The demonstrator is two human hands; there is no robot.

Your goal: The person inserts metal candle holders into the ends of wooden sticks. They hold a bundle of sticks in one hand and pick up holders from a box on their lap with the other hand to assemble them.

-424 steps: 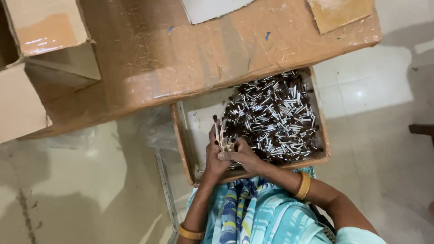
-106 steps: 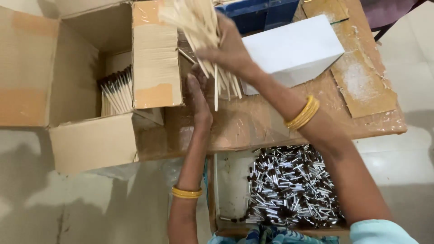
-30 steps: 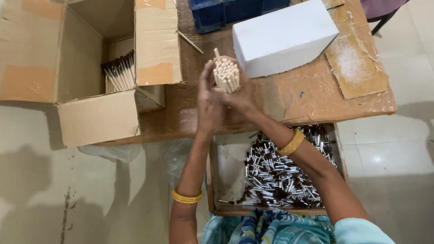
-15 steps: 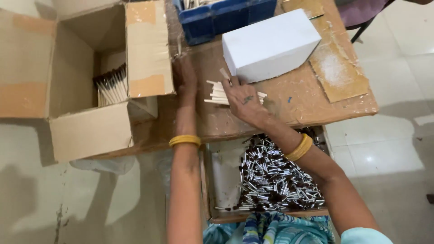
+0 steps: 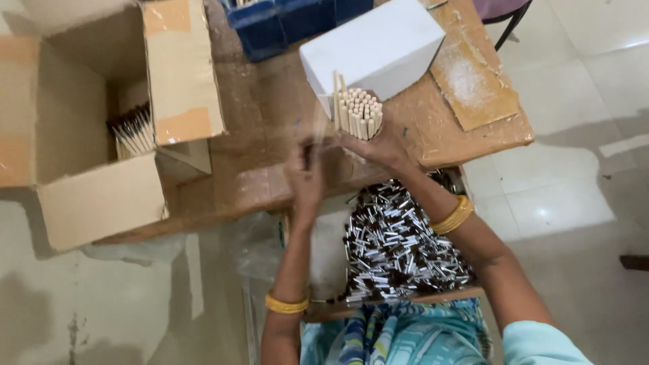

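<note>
Stick bundle (image 5: 358, 113), flat on table (image 5: 257, 169) before, stood upright clamped in right hand (image 5: 378, 145) beside white box (image 5: 378, 44); left hand (image 5: 307, 179) blurred, open, bundle-left.

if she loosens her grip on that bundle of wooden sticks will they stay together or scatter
Probably scatter: the bundle of sticks stands upright, with no band visible, gathered only by the right hand. The sticks look thin, round and stiff, so freed ones would likely topple and roll on the table. The left hand is blurred, apart from them.

right hand (image 5: 378, 145) gripping, left hand (image 5: 307, 179) blurred
</note>
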